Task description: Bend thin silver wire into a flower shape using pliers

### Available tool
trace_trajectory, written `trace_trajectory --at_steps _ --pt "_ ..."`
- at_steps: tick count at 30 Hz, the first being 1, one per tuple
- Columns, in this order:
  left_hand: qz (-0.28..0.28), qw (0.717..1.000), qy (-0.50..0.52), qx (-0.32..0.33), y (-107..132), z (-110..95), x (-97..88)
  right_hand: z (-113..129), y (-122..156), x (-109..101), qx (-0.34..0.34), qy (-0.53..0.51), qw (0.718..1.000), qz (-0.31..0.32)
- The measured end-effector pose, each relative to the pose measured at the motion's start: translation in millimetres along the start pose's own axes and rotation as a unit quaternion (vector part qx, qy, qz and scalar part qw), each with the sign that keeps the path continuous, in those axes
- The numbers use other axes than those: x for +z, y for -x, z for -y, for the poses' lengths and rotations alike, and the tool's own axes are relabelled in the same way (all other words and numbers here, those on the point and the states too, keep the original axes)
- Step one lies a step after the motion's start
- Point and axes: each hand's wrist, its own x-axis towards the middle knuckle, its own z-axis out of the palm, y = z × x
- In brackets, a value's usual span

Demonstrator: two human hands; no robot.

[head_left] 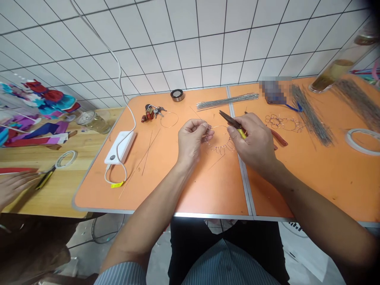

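My left hand point(191, 138) is closed in a pinch on a thin bent wire piece point(221, 145) that lies partly on the orange table point(184, 186). My right hand point(253, 142) is wrapped round a pair of pliers point(233, 120) with yellow and red grips. The dark jaws point up and left, just above the wire. Both hands meet over the seam between the two table halves.
A white power bank point(120, 147) with its cable lies at left, keys point(151, 112) and a tape roll point(177, 95) behind. Bundles of straight wire point(227, 101) and finished wire flowers point(283, 122) lie to the right. Another person's hand point(14, 186) rests on the wooden table at left.
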Motion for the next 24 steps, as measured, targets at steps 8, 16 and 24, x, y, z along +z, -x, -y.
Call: trace_trajectory --at_steps 8,16,24 --pt "-0.023 1.0 0.014 0.012 -1 -2 1.2 8 8 2 0.001 0.095 0.99 0.1" --pt "-0.033 0.999 0.002 0.028 0 -3 -0.3 10 13 9 0.008 0.179 0.973 0.147" --pt "-0.035 0.999 0.011 0.03 1 0 -0.9 13 13 11 0.022 0.172 0.973 0.153"
